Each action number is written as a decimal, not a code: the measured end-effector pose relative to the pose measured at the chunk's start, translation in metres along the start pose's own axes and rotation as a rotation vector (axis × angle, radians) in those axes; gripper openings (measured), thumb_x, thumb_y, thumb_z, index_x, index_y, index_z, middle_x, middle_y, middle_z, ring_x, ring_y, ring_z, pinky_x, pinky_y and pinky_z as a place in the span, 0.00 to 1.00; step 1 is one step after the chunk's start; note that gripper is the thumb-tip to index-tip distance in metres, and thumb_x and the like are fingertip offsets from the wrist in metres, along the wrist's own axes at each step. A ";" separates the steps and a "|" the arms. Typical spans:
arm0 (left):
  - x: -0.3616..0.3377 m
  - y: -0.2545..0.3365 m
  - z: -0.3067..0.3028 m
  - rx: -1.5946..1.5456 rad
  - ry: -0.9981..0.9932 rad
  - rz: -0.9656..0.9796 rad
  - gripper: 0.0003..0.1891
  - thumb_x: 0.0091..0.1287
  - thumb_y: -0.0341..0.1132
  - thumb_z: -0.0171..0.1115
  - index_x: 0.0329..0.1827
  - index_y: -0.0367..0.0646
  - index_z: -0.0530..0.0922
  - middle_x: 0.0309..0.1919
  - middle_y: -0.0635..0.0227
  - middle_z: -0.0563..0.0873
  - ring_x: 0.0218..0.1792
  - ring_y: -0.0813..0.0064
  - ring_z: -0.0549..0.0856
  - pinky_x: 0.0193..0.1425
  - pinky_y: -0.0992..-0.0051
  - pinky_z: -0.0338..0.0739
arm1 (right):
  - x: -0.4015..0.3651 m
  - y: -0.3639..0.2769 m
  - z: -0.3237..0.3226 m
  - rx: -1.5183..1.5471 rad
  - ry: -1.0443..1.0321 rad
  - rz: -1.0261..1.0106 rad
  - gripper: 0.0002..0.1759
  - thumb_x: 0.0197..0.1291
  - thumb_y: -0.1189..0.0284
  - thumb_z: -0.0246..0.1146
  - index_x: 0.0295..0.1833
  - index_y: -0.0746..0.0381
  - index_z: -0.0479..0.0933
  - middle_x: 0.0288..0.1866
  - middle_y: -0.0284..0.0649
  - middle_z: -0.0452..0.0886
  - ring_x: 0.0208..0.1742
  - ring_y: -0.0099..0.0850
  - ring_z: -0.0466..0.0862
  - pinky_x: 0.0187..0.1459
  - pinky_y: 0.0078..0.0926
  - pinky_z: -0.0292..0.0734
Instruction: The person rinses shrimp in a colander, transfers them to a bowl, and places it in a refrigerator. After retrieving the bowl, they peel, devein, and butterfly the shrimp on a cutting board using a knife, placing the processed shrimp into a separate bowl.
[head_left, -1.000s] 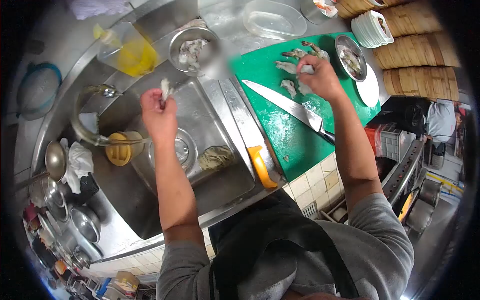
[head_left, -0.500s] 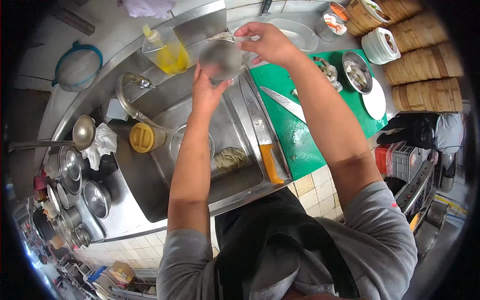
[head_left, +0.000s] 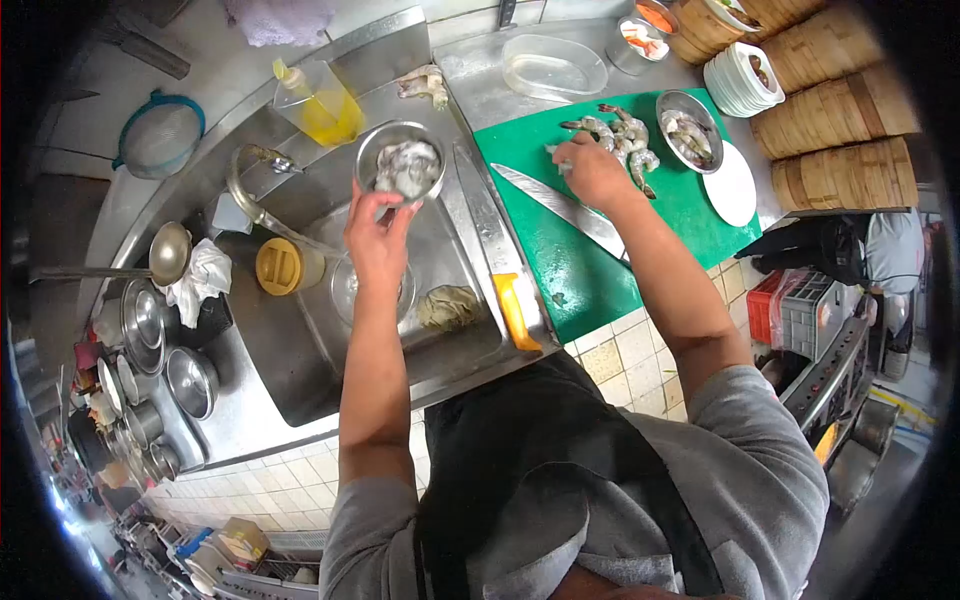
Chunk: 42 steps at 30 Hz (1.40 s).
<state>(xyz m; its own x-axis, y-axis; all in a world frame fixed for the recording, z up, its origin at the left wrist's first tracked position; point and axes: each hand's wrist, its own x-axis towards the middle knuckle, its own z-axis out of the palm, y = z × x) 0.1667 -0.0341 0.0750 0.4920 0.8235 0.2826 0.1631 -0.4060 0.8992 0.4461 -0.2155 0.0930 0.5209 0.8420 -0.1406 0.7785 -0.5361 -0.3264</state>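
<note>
Two bare hands: Caught from above by the head camera, busy across sink and board in a packed kitchen.
Left hand [head_left: 378,240]: Cupped under the near side of a round steel bowl [head_left: 372,147], raised above the sink.
Right hand [head_left: 596,178]: Bunched narrow over the board, a pale scrap [head_left: 563,161] at the fingertips; gripped or merely touched, impossible to say.
Raised bowl: Thin and shiny, loaded with slick, grey-white shrimp meat [head_left: 408,172].
Whole shrimp [head_left: 628,135]: Clustered on the board just beside the right hand, glossy, curled, grey with dark tails.
Second bowl [head_left: 704,112]: Also steel, holding more shrimp, next to a smooth white plate [head_left: 738,190].
Green board [head_left: 590,295]: Flat, wet, flecked with glare, set alongside the sink.
Sink [head_left: 285,370]: Dull steel, with a crumpled olive cloth [head_left: 448,307] inside.
Counter: Lined with a clear oval tub [head_left: 555,72], stacked white dishes [head_left: 735,85] and woven bamboo steamers [head_left: 845,180].
Cream tiles [head_left: 600,370]: Squared and pale, visible below the counter's edge; another person [head_left: 890,250] at far right.
Shrimp tails: Fanned outward, one toward the left, another toward the near edge.
Large knife [head_left: 565,212]: Laid diagonally, tip toward the sink's far side, handle hidden by the right forearm.
Yellow-handled knife [head_left: 514,312]: Resting along the sink's rim, long axis running away from the person, handle nearest.
</note>
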 end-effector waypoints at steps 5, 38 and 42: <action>-0.066 0.052 -0.021 -0.022 -0.004 -0.144 0.09 0.60 0.19 0.72 0.40 0.35 0.80 0.71 0.46 0.73 0.56 0.64 0.85 0.49 0.73 0.88 | 0.016 0.017 -0.002 0.012 -0.057 -0.051 0.12 0.57 0.74 0.64 0.48 0.57 0.83 0.49 0.49 0.84 0.55 0.49 0.84 0.56 0.44 0.79; -0.142 0.077 0.007 -0.580 -0.195 -0.531 0.22 0.71 0.28 0.65 0.68 0.41 0.72 0.60 0.58 0.84 0.51 0.67 0.87 0.50 0.66 0.86 | -0.303 0.048 -0.035 0.634 0.143 -0.296 0.14 0.47 0.83 0.76 0.39 0.61 0.81 0.50 0.43 0.83 0.53 0.42 0.84 0.53 0.35 0.78; -0.081 0.000 -0.051 -0.694 0.218 -0.622 0.11 0.74 0.32 0.62 0.56 0.43 0.74 0.42 0.64 0.84 0.35 0.70 0.86 0.41 0.67 0.86 | -0.323 0.087 -0.043 0.587 0.158 -0.185 0.13 0.51 0.85 0.74 0.40 0.63 0.79 0.51 0.41 0.80 0.48 0.32 0.83 0.49 0.27 0.80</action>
<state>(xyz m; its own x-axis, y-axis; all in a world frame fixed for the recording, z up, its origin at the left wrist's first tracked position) 0.0838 -0.0804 0.0691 0.3064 0.8967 -0.3196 -0.2358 0.3968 0.8871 0.3605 -0.5370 0.1507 0.4762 0.8744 0.0924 0.5625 -0.2222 -0.7964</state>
